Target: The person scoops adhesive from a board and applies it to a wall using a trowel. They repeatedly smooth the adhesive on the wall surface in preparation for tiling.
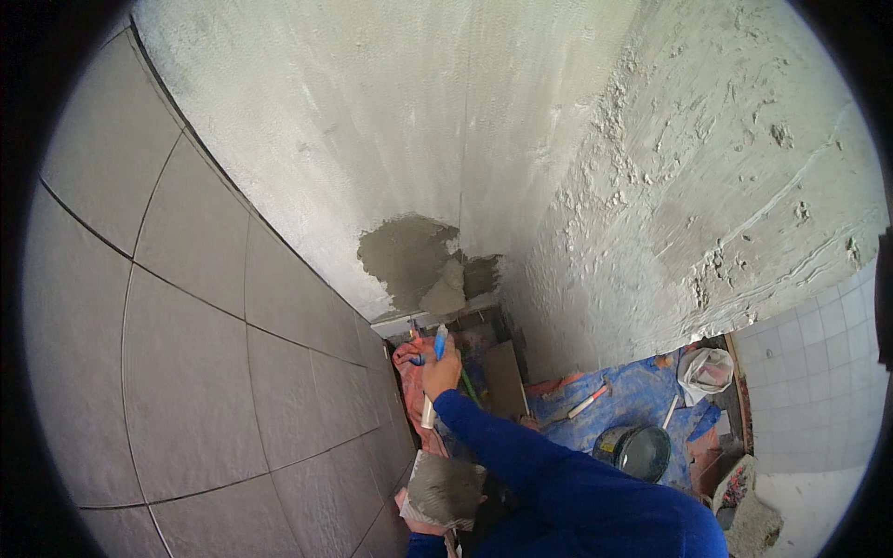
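From my end, I have the right hand clenched round a blue-handled tool, raised toward the dark patch low on the plastered wall; I cannot make out the tool's far end. My left hand grasps a squarish plate at its lower left corner, grey mortar spread over it, close to the tiled wall. On the floor, a blue sheet carries a red-and-white handle and a dark bucket, with a white bag at its upper right corner.
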Tool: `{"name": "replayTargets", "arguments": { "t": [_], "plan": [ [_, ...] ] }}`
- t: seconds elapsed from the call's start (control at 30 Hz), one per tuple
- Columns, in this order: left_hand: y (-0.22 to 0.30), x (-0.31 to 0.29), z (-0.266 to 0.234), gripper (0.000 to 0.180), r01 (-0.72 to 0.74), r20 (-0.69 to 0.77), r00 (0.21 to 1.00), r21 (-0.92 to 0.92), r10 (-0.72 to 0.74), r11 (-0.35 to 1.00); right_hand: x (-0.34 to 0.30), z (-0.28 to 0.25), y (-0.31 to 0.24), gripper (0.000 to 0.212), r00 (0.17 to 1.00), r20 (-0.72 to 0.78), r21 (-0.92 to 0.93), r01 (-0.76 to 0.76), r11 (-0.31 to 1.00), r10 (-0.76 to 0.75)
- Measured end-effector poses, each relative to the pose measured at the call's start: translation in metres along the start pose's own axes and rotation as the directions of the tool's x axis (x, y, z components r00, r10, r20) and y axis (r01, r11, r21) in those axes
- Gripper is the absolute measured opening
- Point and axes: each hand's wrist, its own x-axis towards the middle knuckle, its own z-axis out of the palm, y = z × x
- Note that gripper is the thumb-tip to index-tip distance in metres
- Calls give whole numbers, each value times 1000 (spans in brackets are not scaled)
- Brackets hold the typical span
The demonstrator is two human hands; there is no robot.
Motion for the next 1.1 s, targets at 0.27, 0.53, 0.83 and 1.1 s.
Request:
{"name": "replayTargets", "arguments": {
  "t": [0.27, 0.53, 0.83, 1.1],
  "plan": [
    [-22, 13, -68, 75, -86, -24, 996, -11, 86, 996, 2, -9, -65, 52, 971, 190, 299, -196, 934, 143],
    [-27, 22, -85, 62, -88, -2, 996, -60, 88, 994, 46, 5, -156, 23, 929, 208, 702, -360, 615, 306],
    [-30, 31, -93, 44, -254, 202, 952, 105, 229, 962, 80, 30, -230, 65, 909, 75, 629, -362, 688, 409],
    [-30, 15, -63, 39, -207, 21, 978, 36, 206, 978, 48, -11, -259, 88, 976, 64, 627, -202, 753, 209]
  ]
}}
